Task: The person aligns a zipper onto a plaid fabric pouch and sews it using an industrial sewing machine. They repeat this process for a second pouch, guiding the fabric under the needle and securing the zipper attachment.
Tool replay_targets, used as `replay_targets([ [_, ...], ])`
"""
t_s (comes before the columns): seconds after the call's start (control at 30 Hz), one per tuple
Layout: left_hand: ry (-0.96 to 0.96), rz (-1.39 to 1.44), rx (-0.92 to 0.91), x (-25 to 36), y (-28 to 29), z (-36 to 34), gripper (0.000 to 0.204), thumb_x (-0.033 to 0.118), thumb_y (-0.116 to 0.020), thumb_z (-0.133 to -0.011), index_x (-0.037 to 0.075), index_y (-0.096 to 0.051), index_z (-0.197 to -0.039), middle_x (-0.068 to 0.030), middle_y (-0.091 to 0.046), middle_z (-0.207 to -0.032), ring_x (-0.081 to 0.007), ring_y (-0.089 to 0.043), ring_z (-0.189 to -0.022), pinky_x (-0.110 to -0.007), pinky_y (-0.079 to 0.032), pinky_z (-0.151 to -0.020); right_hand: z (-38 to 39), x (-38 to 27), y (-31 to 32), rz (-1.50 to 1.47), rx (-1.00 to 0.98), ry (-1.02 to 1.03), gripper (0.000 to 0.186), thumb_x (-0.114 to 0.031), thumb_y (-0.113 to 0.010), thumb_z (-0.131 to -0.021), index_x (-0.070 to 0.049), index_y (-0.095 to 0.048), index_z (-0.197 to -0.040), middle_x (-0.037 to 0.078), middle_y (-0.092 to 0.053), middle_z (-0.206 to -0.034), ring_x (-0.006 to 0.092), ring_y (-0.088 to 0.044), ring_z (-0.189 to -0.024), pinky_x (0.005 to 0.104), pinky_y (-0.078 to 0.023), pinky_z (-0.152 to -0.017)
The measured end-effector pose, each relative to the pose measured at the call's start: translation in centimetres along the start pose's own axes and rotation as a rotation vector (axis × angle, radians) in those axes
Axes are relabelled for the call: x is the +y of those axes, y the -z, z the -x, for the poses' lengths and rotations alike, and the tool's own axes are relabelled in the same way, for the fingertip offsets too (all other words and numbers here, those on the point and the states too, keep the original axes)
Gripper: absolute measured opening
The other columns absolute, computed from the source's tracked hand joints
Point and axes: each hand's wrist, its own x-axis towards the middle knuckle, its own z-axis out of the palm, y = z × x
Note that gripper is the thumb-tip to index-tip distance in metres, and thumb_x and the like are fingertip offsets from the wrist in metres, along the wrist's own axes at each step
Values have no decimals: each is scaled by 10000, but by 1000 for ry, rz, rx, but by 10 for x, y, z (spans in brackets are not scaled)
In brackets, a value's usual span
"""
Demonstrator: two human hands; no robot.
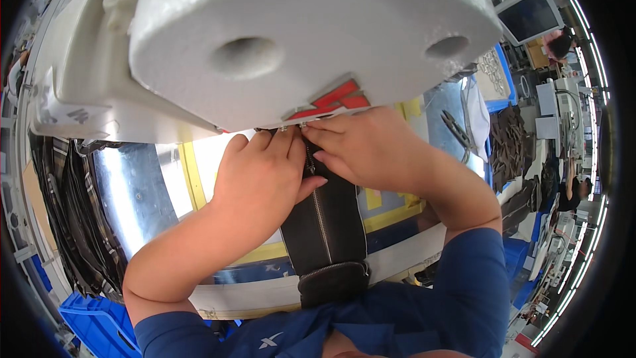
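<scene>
A long black fabric piece point(348, 222) with a metal zipper point(322, 222) down its middle lies on the work surface, running from my body to beneath the white sewing machine head point(318, 40). On its left side, my left hand point(255, 172) grips the fabric, fingers bent at the far end and thumb across the zipper. My right hand point(368, 149) holds the other side, its fingertips meeting the left ones close under the machine. Much of the needle area is hidden by the head and my fingers. A black pouch-like part point(333, 283) with a curved zipper forms the near end.
Dark, partly plaid fabric point(73, 212) is stacked at the left, above a blue crate point(99, 321). Yellow tape point(192, 176) marks the work surface. Black-handled pliers point(457, 132) lie at the right, near dark pieces point(510, 142) and a blue bin point(512, 86) of metal parts.
</scene>
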Motion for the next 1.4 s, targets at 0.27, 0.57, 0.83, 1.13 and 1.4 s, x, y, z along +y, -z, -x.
replay_targets([
  [0.27, 3, 6, 0, 1, 1, 1, 669, 493, -831, -827, -1, -703, -1260, -130, -716, -1321, -263, -697, -1037, -397, -503, -875, 1, -3, -1, 5, 19, 28, 350, -264, -673, -992, -25, -749, -1236, 94, -756, -1285, 241, -769, -963, 394, -619, -738],
  [0.57, -151, 159, 51, 3, -12, -3, 759, 408, -859, -821, -47, -641, -1388, -230, -608, -1499, -426, -575, -1378, -521, -436, -1170, -5, -4, 35, 21, -384, -152, 362, -324, -665, -1000, -56, -768, -1219, 58, -763, -1236, 269, -742, -1107, 405, -611, -867],
  [0.83, -182, 51, 113, 11, -23, -3, 793, 467, -830, -840, -41, -621, -1412, -224, -619, -1484, -389, -603, -1346, -512, -443, -1161, 73, 60, 54, -25, 209, -273, 278, -311, -680, -988, -111, -810, -1129, 99, -778, -1179, 311, -767, -964, 412, -616, -869],
  [1.13, -264, 64, 181, 11, -25, -7, 707, 414, -849, -830, -45, -671, -1339, -216, -670, -1382, -411, -623, -1290, -526, -458, -1138, 233, 295, 79, 523, 271, -1086, 273, -248, -693, -951, -69, -825, -1109, 241, -775, -1111, 431, -735, -1067, 522, -566, -961],
  [1.4, -369, 111, 228, 10, -19, -3, 560, 346, -859, -823, -11, -729, -1234, -172, -713, -1228, -360, -679, -1175, -490, -551, -1041, 220, 306, 74, 671, -52, -1010, 218, -87, -615, -869, 37, -785, -927, 322, -752, -1020, 451, -755, -974, 556, -592, -886],
])
